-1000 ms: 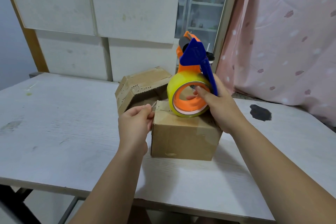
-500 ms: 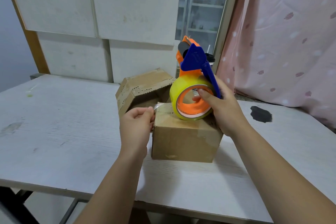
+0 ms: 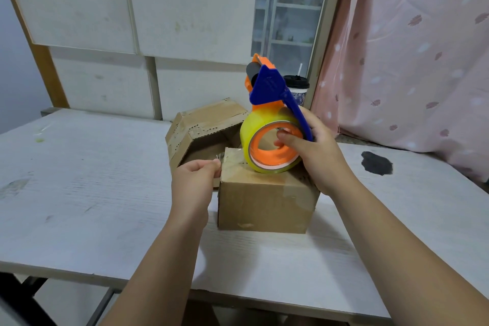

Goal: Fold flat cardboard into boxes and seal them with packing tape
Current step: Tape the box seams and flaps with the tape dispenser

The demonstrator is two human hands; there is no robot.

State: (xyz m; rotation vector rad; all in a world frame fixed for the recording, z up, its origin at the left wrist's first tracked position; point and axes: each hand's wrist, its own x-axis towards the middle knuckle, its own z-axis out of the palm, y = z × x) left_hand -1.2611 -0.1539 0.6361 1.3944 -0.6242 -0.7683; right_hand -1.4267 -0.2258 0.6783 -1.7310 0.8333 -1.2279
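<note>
A glossy yellow tape roll (image 3: 250, 137) in a blue-orange dispenser (image 3: 268, 87) is gripped atop the cardboard box (image 3: 264, 204) by the right hand (image 3: 318, 159); at the box's left edge, the clear tape end (image 3: 218, 163) is pinched by the left hand (image 3: 191, 188).

White table (image 3: 79, 193): closed box (image 3: 264, 206) set at centre; half-folded box (image 3: 206, 119) placed at its 11 o'clock; black mark (image 3: 375, 163) noted at 2 o'clock.
</note>
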